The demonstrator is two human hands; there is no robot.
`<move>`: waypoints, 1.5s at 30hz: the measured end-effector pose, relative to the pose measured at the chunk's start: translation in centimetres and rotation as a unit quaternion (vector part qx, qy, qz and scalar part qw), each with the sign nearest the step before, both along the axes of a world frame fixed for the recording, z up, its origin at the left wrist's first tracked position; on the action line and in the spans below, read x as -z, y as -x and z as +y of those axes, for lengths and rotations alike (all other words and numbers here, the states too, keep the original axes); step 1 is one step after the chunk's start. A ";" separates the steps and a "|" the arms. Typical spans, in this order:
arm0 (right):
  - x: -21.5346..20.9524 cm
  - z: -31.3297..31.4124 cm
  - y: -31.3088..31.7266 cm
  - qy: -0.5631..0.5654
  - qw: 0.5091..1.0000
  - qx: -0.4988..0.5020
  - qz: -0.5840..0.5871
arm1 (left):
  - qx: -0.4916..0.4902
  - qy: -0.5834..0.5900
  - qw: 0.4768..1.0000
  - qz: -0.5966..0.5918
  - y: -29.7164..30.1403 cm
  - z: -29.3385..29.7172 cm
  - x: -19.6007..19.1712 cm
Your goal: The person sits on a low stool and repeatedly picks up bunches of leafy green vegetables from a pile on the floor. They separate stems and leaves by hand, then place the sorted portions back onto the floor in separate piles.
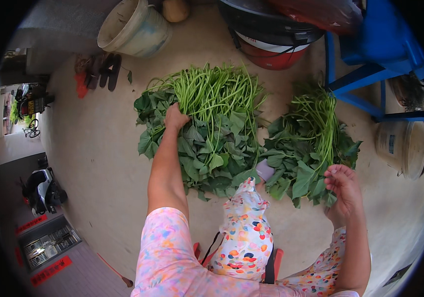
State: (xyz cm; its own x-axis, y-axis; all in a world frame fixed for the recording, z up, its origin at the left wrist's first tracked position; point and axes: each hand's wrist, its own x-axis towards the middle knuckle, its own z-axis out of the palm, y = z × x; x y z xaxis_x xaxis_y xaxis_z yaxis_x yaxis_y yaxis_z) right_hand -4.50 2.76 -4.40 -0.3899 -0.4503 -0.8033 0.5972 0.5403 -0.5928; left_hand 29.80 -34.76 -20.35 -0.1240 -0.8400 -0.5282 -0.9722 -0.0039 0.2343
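A wide pile of long-stemmed leafy greens (217,94) lies on the floor in front of me, bright stems at the far side and dark leaves nearer. My left hand (176,117) reaches into its left edge, with the fingers closed on greens and their tips partly hidden. To the right is a smaller heap of the same greens (315,128). My right hand (344,187) is raised beside that heap's near right edge, thumb and fingers curled together. Whatever they pinch, if anything, is too small to make out.
A pale bucket (135,32) and dark slippers (109,72) are at the far left. Beyond the piles stands a black-and-red tub (271,44). A blue stool (365,81) and a lidded pail (402,146) are on the right. Far left, a scooter (43,190) is parked.
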 end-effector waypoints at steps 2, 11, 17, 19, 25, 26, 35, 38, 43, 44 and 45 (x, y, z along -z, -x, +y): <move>0.3 0.0 -0.2 0.002 1.000 -0.014 -0.001 | 0.017 0.064 0.997 0.044 -0.9 -0.1 -0.1; -0.7 -0.1 -0.3 0.031 0.999 -0.028 0.019 | 0.068 0.131 0.989 -0.020 -1.3 1.4 -9.3; -0.7 0.8 -0.1 0.055 0.997 -0.039 0.028 | 0.057 0.133 0.973 0.179 -6.0 0.8 -9.9; -0.8 1.6 0.6 0.064 0.997 -0.026 0.036 | 0.095 0.230 0.966 0.065 -2.6 2.8 -12.1; -2.4 2.4 1.3 0.096 0.994 -0.007 0.042 | 0.203 0.394 0.886 -0.135 0.5 5.1 -17.7; -2.7 2.6 1.4 0.102 0.994 -0.008 0.044 | 0.220 0.437 0.860 -0.148 0.8 5.1 -18.7; -3.5 5.4 2.8 0.133 0.987 -0.008 0.091 | 0.206 0.452 0.861 0.114 14.3 13.8 -28.1; -3.5 6.0 3.4 0.152 0.983 0.001 0.106 | 0.179 0.298 0.867 0.357 18.7 17.4 -29.0; -4.7 7.6 5.5 0.179 0.972 0.077 0.129 | 0.068 -0.059 0.803 0.589 25.3 24.7 -29.6; -5.0 7.9 5.8 0.182 0.970 0.094 0.128 | 0.029 -0.111 0.787 0.606 26.2 25.9 -29.0; -5.4 8.3 6.1 0.181 0.969 0.104 0.134 | 0.007 -0.157 0.765 0.625 26.8 27.3 -28.5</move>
State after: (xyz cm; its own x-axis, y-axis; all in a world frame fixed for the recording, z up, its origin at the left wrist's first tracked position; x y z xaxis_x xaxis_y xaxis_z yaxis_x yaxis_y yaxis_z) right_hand -10.62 11.10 1.00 -0.6756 -0.5726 -0.4645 0.4694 0.1519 -0.8699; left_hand 2.97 -7.48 8.19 -0.7044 -0.6905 -0.1647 0.0103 -0.2420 0.9702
